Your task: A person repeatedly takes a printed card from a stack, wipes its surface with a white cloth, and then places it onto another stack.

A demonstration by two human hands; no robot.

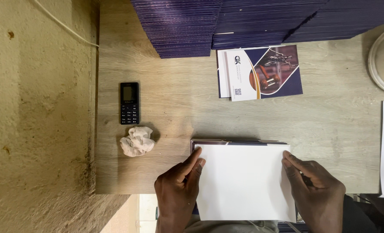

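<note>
Two hands frame a white sheet [243, 181] lying on a dark booklet stack [237, 141] at the table's [174, 99] near edge. The sheet's left edge is pinched by the left hand [178, 187]; the right edge is pressed under the right hand [317, 190], fingers flat. Squaring seemingly is in hand; even alignment is called for next.

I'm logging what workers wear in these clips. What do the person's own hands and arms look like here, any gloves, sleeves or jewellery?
Both hands are bare, without gloves. The left hand shows no ring or watch, and its wrist is uncovered down to the picture's edge. The right hand is also without rings; a dark sleeve begins at its wrist. Fingernails are short and plain.
</note>
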